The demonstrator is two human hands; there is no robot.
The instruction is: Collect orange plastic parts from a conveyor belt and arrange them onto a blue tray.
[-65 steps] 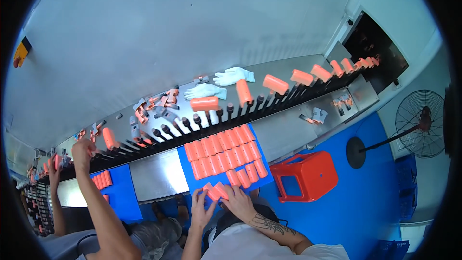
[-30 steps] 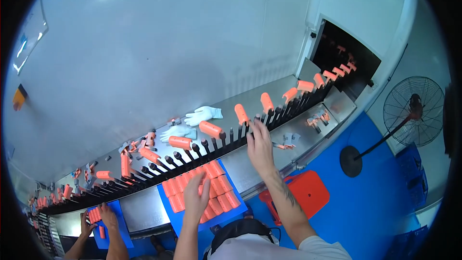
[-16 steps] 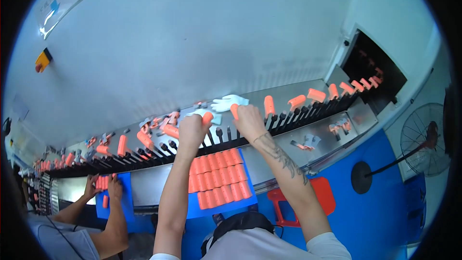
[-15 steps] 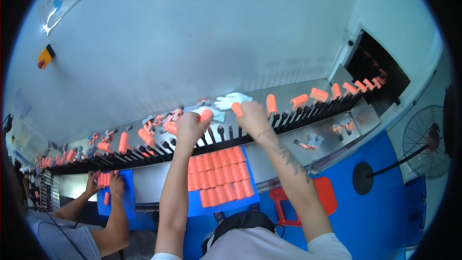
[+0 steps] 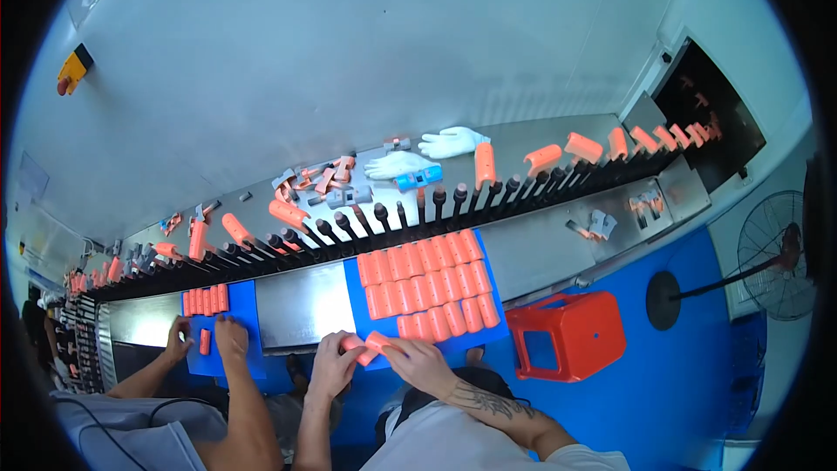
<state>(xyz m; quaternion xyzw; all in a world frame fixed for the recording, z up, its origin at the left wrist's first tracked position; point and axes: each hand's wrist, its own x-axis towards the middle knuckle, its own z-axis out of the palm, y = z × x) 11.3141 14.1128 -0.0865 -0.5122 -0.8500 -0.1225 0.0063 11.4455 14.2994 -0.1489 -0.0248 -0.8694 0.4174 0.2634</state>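
My left hand is closed on an orange curved shell. A second orange shell is in my right hand, whose fingers pinch it close beside the first. Both hands are low, at the front edge of a blue sheet. On that sheet, right of and beyond my hands, several orange shells lie in three tight rows, with small holes in their curved tops. The lowest row starts farther right than the others.
Beyond the sheet runs a line of black pegs, some topped with orange shells. Behind them lie white gloves and a blue part. A co-worker's hands are at left. A red stool and a fan stand right.
Both hands have come down from the pegs toward me, each carrying an orange shell, and drawn together at the sheet's near edge. My view has shifted a little.
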